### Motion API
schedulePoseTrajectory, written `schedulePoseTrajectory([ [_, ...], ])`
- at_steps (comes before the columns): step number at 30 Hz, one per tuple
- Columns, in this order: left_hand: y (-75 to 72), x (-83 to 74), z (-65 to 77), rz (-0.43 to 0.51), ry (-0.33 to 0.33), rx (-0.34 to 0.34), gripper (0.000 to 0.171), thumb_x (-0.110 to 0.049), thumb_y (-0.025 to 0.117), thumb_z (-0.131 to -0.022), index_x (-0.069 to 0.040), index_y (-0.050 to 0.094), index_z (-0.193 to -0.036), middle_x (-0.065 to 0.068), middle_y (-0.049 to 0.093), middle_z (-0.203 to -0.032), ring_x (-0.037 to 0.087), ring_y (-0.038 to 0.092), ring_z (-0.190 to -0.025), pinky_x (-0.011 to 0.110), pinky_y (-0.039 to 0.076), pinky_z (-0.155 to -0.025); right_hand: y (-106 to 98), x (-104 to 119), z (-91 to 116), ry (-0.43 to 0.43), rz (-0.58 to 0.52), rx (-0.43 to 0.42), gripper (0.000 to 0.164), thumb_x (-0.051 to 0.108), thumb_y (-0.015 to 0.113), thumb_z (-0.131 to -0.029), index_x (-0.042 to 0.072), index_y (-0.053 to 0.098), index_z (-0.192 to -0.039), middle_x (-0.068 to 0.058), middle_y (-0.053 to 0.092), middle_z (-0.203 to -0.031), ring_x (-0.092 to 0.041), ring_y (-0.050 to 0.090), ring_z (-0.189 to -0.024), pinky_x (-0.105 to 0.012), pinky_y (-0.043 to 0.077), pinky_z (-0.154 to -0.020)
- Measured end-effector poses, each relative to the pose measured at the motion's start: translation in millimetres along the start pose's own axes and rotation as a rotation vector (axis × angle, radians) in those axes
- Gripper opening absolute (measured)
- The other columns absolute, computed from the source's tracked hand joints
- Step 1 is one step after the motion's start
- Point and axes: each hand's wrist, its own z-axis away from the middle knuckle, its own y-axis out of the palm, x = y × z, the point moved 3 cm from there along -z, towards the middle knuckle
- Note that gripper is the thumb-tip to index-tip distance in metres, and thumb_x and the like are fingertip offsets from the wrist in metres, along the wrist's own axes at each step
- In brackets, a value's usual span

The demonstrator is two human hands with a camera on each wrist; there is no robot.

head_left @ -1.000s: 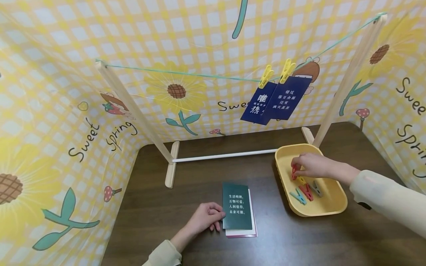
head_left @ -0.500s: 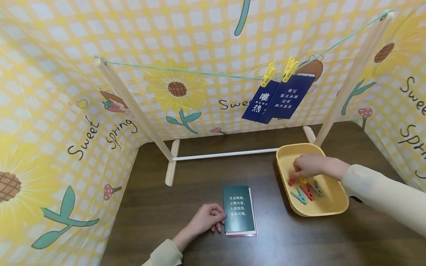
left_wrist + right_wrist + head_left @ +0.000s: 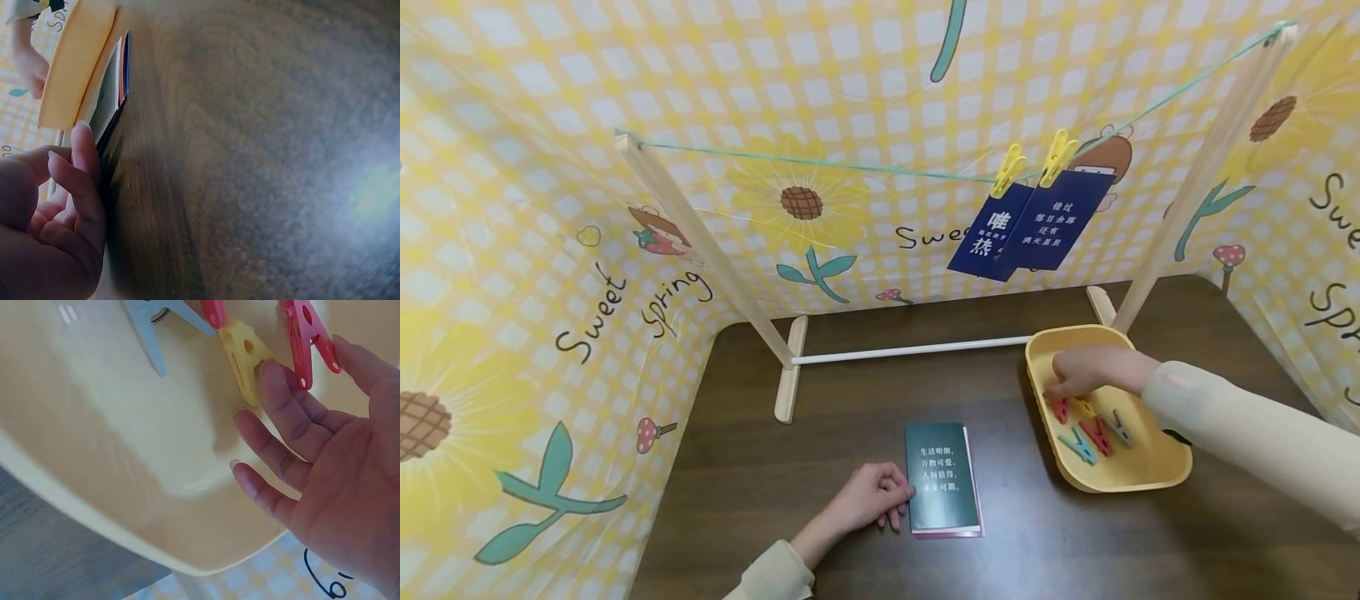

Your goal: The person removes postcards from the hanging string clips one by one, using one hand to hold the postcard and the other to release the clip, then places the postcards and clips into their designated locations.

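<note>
My left hand rests on the table beside a stack of cards with a dark green card on top. Its fingers are loosely curled, with the fingertips at the stack's left edge. Inside a yellow basket, my right hand has its thumb and index finger on either side of the legs of a red clothespin. A yellow clothespin lies against its other fingers. A grey clothespin, another red clothespin and a turquoise clothespin lie nearby in the basket.
Behind the basket stands a wooden frame with a green string across it. Two yellow clothespins hold two dark blue cards on the string's right half. A white rod joins the frame's feet low over the table.
My right hand has shifted slightly left within the basket. The red clothespin it handles has gone from raised to lower, near the basket floor. My left hand stays by the cards.
</note>
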Motion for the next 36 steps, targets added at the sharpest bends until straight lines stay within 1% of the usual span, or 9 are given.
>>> schedulePoseTrajectory([
  [4,0.3,-1.7,-0.5,-0.004,0.007,0.003,0.019,-0.021,0.064,-0.090,-0.004,0.060,-0.084,0.012,0.066,-0.066,0.018,0.061,-0.047,0.025,0.047,-0.038,-0.8,2.7,-4.1,-0.015,0.058,-0.047,0.038,0.030,0.059,-0.087,0.016,0.049,-0.053,0.009,0.045,-0.047,-0.006,0.040,-0.043,-0.021,0.031,-0.043],
  [8,1.3,-1.2,-0.1,0.014,0.004,0.006,0.020,-0.021,0.063,-0.090,-0.003,0.060,-0.084,0.014,0.066,-0.066,0.018,0.062,-0.047,0.025,0.046,-0.038,-0.3,5.5,-6.5,-0.010,0.079,-0.098,0.032,0.027,0.062,-0.084,0.016,0.050,-0.056,0.008,0.046,-0.052,-0.007,0.042,-0.046,-0.022,0.033,-0.044],
  [13,2.9,0.7,0.6,0.039,0.001,0.006,0.020,-0.020,0.063,-0.090,-0.001,0.060,-0.086,0.016,0.066,-0.067,0.023,0.063,-0.049,0.026,0.046,-0.037,5.8,4.1,-9.4,0.019,0.069,-0.117,0.033,0.024,0.063,-0.083,0.016,0.048,-0.054,0.009,0.043,-0.050,-0.007,0.040,-0.045,-0.022,0.032,-0.044],
  [16,2.4,0.2,0.0,0.030,0.003,0.005,0.020,-0.020,0.064,-0.090,-0.002,0.060,-0.085,0.015,0.066,-0.066,0.022,0.062,-0.048,0.025,0.046,-0.038,7.5,2.3,-9.6,0.043,0.079,-0.147,0.034,0.026,0.062,-0.083,0.016,0.046,-0.055,0.008,0.041,-0.050,-0.009,0.039,-0.047,-0.024,0.031,-0.045],
  [21,1.4,-1.8,-1.8,-0.045,0.018,0.010,0.019,-0.021,0.064,-0.089,-0.005,0.059,-0.081,0.009,0.065,-0.062,0.017,0.061,-0.045,0.025,0.047,-0.037,6.4,3.0,-7.1,0.091,0.138,-0.204,0.031,0.030,0.062,-0.084,0.015,0.047,-0.061,0.004,0.046,-0.056,-0.014,0.044,-0.054,-0.033,0.038,-0.053],
  [24,1.0,-4.2,-2.9,-0.101,0.032,0.011,0.020,-0.022,0.064,-0.089,-0.007,0.058,-0.078,0.007,0.064,-0.059,0.017,0.061,-0.044,0.027,0.048,-0.036,6.4,4.7,-5.4,0.127,0.179,-0.235,0.030,0.031,0.063,-0.084,0.015,0.049,-0.062,0.002,0.049,-0.059,-0.017,0.047,-0.056,-0.040,0.043,-0.059],
  [27,1.3,-4.7,-3.6,-0.127,0.036,0.011,0.020,-0.023,0.064,-0.089,-0.008,0.058,-0.077,0.005,0.063,-0.058,0.016,0.060,-0.043,0.027,0.047,-0.036,7.3,7.0,-4.5,0.160,0.208,-0.263,0.029,0.032,0.061,-0.083,0.015,0.050,-0.062,0.000,0.051,-0.061,-0.021,0.050,-0.061,-0.047,0.045,-0.065],
  [31,3.3,-3.2,-3.9,-0.145,0.040,0.019,0.020,-0.024,0.064,-0.089,-0.009,0.058,-0.077,0.005,0.063,-0.059,0.015,0.060,-0.043,0.027,0.048,-0.036,10.3,7.2,-3.1,0.189,0.218,-0.260,0.029,0.032,0.059,-0.084,0.016,0.051,-0.061,-0.002,0.053,-0.063,-0.025,0.053,-0.066,-0.051,0.045,-0.072],
  [36,4.5,-3.2,-2.9,-0.161,0.049,0.023,0.020,-0.025,0.064,-0.089,-0.010,0.058,-0.077,0.005,0.063,-0.059,0.016,0.060,-0.043,0.029,0.048,-0.036,11.9,7.3,-0.8,0.199,0.217,-0.242,0.027,0.029,0.059,-0.082,0.016,0.049,-0.060,-0.003,0.052,-0.065,-0.026,0.052,-0.069,-0.051,0.043,-0.074],
])
